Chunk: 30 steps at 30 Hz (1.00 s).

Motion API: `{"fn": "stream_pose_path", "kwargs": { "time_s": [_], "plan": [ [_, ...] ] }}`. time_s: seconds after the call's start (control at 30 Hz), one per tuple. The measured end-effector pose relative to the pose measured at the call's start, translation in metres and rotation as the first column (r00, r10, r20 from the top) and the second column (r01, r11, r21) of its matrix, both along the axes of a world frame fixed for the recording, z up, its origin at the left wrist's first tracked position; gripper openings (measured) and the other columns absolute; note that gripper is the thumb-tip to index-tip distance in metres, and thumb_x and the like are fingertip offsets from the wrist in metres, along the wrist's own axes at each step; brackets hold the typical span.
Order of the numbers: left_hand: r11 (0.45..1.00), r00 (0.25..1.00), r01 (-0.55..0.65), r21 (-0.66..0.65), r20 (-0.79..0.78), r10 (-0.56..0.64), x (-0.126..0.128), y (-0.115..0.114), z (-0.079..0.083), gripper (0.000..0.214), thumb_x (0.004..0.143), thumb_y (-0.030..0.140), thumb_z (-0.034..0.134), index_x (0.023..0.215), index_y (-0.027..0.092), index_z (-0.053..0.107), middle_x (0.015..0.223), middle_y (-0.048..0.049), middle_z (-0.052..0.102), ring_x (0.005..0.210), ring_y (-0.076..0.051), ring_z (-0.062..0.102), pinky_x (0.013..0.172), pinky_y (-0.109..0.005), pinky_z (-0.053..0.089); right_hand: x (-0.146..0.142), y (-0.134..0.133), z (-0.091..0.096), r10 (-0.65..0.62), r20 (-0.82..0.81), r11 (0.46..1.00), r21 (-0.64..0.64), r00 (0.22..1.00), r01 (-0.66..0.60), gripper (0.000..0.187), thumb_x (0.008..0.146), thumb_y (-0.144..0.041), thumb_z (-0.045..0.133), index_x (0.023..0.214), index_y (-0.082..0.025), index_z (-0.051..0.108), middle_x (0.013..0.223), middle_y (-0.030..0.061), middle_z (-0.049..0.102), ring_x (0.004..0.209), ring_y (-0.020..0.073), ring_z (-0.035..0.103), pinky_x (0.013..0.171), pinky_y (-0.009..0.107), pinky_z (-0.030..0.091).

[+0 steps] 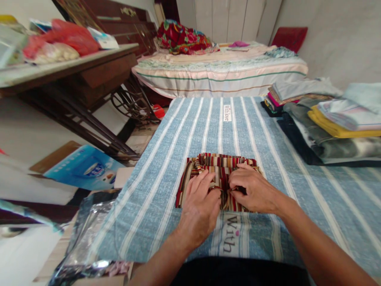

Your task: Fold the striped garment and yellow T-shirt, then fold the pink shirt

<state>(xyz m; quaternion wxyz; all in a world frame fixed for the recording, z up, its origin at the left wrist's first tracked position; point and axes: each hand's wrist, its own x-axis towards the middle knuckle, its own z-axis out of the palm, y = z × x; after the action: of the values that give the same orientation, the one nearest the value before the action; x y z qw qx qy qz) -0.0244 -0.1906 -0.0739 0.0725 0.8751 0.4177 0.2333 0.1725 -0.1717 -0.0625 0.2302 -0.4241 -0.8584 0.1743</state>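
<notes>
While the right hand (pixel 253 188) pinches the cloth (pixel 221 173), the left hand (pixel 198 202) rests on it, fingers bent; whether they grip, I cannot tell. The cloth lies folded on the sheet (pixel 166 147), partly hidden by both hands. Around it: clothes (pixel 333 125) at two o'clock, bed (pixel 220 75) at twelve, desk (pixel 98 75) at ten, box (pixel 85 169) at nine.

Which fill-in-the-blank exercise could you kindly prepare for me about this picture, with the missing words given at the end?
1. The left hand and the right hand both touch a folded garment patterned with coloured ____.
2. On the blue-and-white cover, the far printed label reads "With ____".
3. The yellow folded cloth lies in the clothes pile on the person's ____ side.

Missing words: stripes; love; right.
</notes>
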Motion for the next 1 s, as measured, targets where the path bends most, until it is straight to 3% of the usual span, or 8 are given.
{"fn": "stream_pose_path", "kwargs": {
  "time_s": [0.1,0.2,0.4,0.63,1.0],
  "plan": [
    [0.995,0.992,-0.078,0.067,0.108,0.07,-0.002,-0.022,-0.005,0.011,0.08,0.015,0.053,0.085,0.018,0.063,0.121,-0.0104,0.054,0.122,-0.028,0.041,0.101,-0.047,0.037,0.003,0.0,-0.001,0.011,-0.013,1.0,-0.018,1.0,-0.011,0.016,0.072,-0.008,0.05,0.061,-0.02,0.049,0.065,-0.0024,0.059,0.066,0.0132,0.053,0.088,0.037,0.033],
    [0.988,0.985,-0.144,0.057,0.106,0.137,0.004,-0.037,-0.021,0.008,0.078,0.016,0.057,0.083,0.017,0.063,0.118,-0.0121,0.054,0.12,-0.03,0.041,0.099,-0.047,0.04,0.003,-0.001,-0.003,0.014,-0.024,1.0,-0.025,1.0,-0.015,0.015,0.072,-0.008,0.051,0.062,-0.02,0.05,0.068,-0.0019,0.061,0.067,0.013,0.054,0.089,0.037,0.033],
    [0.961,0.957,-0.27,0.061,0.124,0.261,0.023,-0.035,-0.044,0.005,0.076,0.022,0.059,0.078,0.017,0.059,0.126,-0.0159,0.049,0.127,-0.034,0.035,0.101,-0.054,0.035,0.002,-0.002,-0.004,0.018,-0.04,0.999,-0.032,0.999,-0.019,0.016,0.072,-0.008,0.052,0.062,-0.02,0.05,0.069,-0.0014,0.063,0.068,0.0131,0.056,0.088,0.037,0.034],
    [0.966,0.965,-0.239,0.102,0.137,0.225,0.029,-0.032,-0.045,0.01,0.076,0.011,0.049,0.077,0.017,0.057,0.123,-0.0154,0.053,0.127,-0.031,0.038,0.098,-0.053,0.038,0.004,-0.002,-0.005,0.03,-0.095,0.998,-0.048,0.995,-0.035,0.014,0.072,-0.008,0.051,0.065,-0.021,0.053,0.075,-0.0003,0.065,0.072,0.0143,0.058,0.09,0.039,0.035],
    [0.98,0.963,-0.179,-0.092,0.19,0.194,0.022,-0.028,-0.044,0.014,0.067,0.008,0.052,0.074,0.016,0.062,0.126,-0.0119,0.054,0.131,-0.028,0.033,0.104,-0.048,0.035,0.006,0.001,-0.007,0.059,-0.084,0.997,-0.047,0.995,-0.063,0.012,0.075,-0.013,0.052,0.067,-0.021,0.055,0.077,0.0003,0.067,0.072,0.0143,0.059,0.082,0.036,0.04]
  ]
}}
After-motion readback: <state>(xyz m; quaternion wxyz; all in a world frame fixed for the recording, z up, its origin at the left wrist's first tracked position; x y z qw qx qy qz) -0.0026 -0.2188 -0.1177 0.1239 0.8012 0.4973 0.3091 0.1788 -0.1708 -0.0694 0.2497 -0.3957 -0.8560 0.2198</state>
